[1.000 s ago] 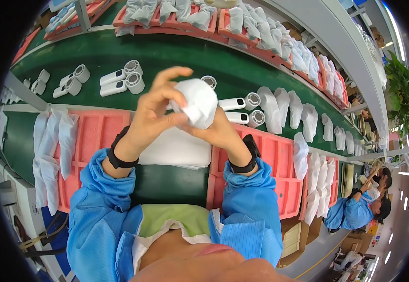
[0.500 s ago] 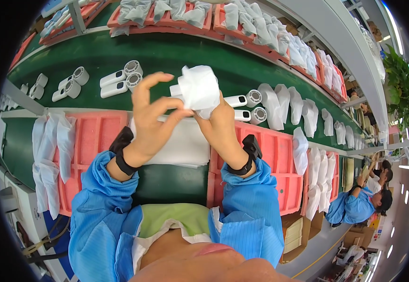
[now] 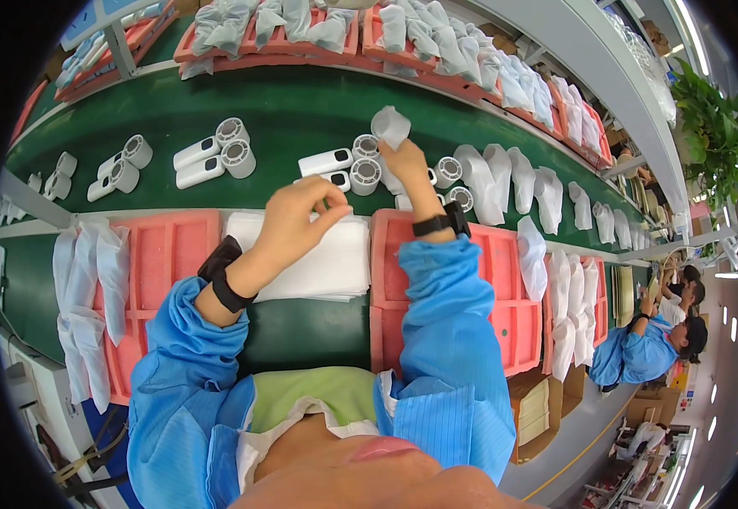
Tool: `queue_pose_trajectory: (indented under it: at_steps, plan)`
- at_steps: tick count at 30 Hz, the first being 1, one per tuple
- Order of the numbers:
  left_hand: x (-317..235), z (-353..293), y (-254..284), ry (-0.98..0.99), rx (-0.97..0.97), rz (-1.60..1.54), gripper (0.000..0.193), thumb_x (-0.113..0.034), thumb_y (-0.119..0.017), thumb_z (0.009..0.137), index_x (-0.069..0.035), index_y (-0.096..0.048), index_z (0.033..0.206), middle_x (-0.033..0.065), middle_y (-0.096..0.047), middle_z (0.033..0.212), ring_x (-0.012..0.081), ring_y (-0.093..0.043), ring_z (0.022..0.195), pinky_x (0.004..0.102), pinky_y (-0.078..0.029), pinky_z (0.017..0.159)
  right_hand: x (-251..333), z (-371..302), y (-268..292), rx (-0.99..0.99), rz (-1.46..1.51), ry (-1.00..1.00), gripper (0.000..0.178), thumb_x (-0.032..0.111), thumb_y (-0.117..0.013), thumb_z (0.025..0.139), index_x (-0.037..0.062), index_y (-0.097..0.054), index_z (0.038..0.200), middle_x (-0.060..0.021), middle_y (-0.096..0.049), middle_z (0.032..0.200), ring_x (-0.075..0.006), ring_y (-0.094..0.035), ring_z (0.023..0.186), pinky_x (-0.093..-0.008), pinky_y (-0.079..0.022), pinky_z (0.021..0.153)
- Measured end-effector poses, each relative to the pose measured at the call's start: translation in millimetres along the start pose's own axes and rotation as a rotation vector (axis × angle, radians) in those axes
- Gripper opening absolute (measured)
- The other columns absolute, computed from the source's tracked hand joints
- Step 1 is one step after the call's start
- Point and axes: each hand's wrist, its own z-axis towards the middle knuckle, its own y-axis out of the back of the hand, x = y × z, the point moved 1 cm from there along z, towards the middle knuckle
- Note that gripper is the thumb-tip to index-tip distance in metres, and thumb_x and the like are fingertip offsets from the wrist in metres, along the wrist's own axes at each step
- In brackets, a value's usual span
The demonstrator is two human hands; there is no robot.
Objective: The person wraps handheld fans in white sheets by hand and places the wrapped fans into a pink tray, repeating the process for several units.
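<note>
My right hand point(image 3: 406, 163) is out over the green work surface point(image 3: 301, 102), its fingers closed round a white-wrapped device point(image 3: 391, 126). The round wrapped end sticks up past my fingertips, and my hand hides part of the rest. Just left of it lie bare white devices point(image 3: 326, 162) with round vented ends, like hair dryers. My left hand point(image 3: 295, 222) hovers above a stack of white sheets point(image 3: 335, 259). Its fingers are curled with thumb and forefinger close together, and nothing shows between them.
Several wrapped devices point(image 3: 522, 182) stand in a row to the right. More bare pairs point(image 3: 207, 161) lie to the left. Pink compartment trays point(image 3: 173, 246) flank the sheets, with wrapped pieces point(image 3: 84, 280) on them. Across the far side run filled pink trays point(image 3: 275, 53). Co-workers point(image 3: 645, 343) are at the right.
My right hand has carried the wrapped device away from me and slightly right, down beside the bare devices. My left hand has let go, drawn back toward the sheets and curled its fingers.
</note>
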Motion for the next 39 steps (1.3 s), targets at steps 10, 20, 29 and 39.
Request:
queue_pose_trajectory:
  at_steps: [10,20,29,39]
  plan:
    - [43,-42,-57,-0.058,0.385,0.395,0.023,-0.022,-0.076,0.076,-0.008,-0.061,0.087,0.0090,-0.059,0.084,0.0279,-0.062,0.077,0.0380,-0.049,0.065,-48,35,29,-0.070,-0.161,0.262,0.042,0.036,-0.063,0.082,0.0015,-0.067,0.105,-0.0246,-0.066,0.107,-0.0404,-0.063,0.100,-0.0463,-0.050,0.087]
    - [59,-48,-66,-0.023,0.340,0.450,0.018,-0.021,-0.076,0.073,-0.010,-0.063,0.078,0.0081,-0.057,0.083,0.0297,-0.062,0.077,0.0409,-0.048,0.066,-126,37,91,0.571,0.320,0.163,0.058,0.021,-0.073,0.060,0.0078,-0.066,0.117,-0.0122,-0.068,0.105,-0.0267,-0.066,0.090,-0.0319,-0.051,0.081]
    - [71,-29,-42,0.225,0.360,0.134,0.011,-0.015,-0.072,0.080,-0.006,-0.066,0.081,0.0055,-0.065,0.079,0.0191,-0.061,0.064,0.0324,-0.047,0.058,-83,12,123,0.313,0.040,0.339,0.048,0.014,-0.079,0.062,0.0015,-0.066,0.107,-0.0042,-0.067,0.092,-0.0153,-0.063,0.082,-0.0288,-0.051,0.074]
    - [45,-4,3,0.278,0.166,-0.282,0.011,-0.012,-0.070,0.084,-0.003,-0.065,0.080,-0.0018,-0.060,0.068,0.0033,-0.049,0.057,0.0220,-0.039,0.053,54,-103,146,-0.107,0.340,0.598,0.041,0.016,-0.085,0.061,0.0010,-0.066,0.094,-0.0026,-0.065,0.084,-0.0102,-0.060,0.076,-0.0255,-0.049,0.070]
